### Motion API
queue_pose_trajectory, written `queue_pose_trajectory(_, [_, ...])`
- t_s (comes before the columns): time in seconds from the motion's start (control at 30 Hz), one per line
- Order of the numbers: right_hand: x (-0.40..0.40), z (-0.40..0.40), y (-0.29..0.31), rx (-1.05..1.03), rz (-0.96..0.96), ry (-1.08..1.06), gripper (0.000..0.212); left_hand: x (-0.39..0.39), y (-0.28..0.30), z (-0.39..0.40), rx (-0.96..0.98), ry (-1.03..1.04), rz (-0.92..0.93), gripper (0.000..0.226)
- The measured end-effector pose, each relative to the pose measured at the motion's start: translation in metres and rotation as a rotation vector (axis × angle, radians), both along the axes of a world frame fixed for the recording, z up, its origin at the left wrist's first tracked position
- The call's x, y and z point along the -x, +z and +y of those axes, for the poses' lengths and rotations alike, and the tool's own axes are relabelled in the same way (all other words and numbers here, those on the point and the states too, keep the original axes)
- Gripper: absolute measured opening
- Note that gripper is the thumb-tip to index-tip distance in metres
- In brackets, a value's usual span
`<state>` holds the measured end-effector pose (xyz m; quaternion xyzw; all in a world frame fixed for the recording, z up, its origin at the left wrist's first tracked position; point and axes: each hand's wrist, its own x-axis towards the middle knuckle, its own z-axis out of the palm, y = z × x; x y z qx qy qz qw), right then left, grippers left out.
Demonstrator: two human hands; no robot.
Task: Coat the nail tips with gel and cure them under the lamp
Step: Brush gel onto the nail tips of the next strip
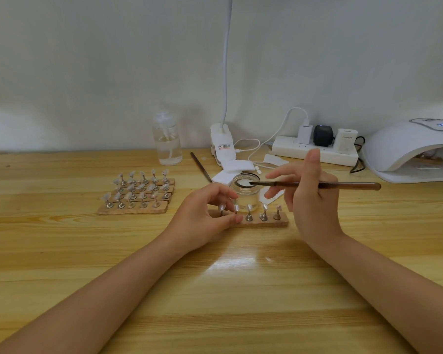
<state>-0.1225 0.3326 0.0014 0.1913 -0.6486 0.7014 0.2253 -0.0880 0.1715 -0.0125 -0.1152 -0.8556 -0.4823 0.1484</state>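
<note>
Right hand: my right hand (311, 198) pinches a brown-handled gel brush (317, 185) between thumb and curled fingers, index finger pointing up; the handle lies level and points right.
Brush tip: the bristles reach left over the open mouth of the glass jar (246, 194); I cannot tell whether they touch the liquid.
Left hand: my left hand (205, 213) has its fingers curled round the left end of the near wooden strip (264, 223), fingertips at the first two stands.
Near strip: it lies just near of the jar and carries five metal stands, each with a nail tip (249, 207) on top; the far-right tip looks pinkish.
Other strips: a block of wooden strips (138, 198) with many clear nail tips sits to the left, well apart from my hands.
Curing lamp: the white nail lamp (414, 149) stands at the far right, opening toward me, display lit.
Far side: a clear pump bottle (167, 141), a white clip lamp (221, 146), a power strip (315, 152) with plugs, white pads (237, 166) and a second brush (201, 166).
Surface: all of it rests on a pale wooden table (215, 290).
</note>
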Motion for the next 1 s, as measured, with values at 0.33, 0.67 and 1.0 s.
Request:
queue_pose_trajectory(0.33, [0.008,0.011,0.001,-0.386,0.3,-0.007,0.027,-0.002,-0.001,-0.001,0.027,-0.011,-0.05,0.038])
queue_pose_trajectory(0.67, [0.012,0.013,-0.006,-0.896,0.588,-0.03,0.03,-0.001,-0.005,-0.005,-0.012,-0.033,-0.021,0.04])
queue_pose_trajectory(1.0, [0.014,0.009,-0.01,-0.904,0.583,0.003,0.019,-0.002,-0.006,-0.005,0.047,-0.019,0.002,0.041])
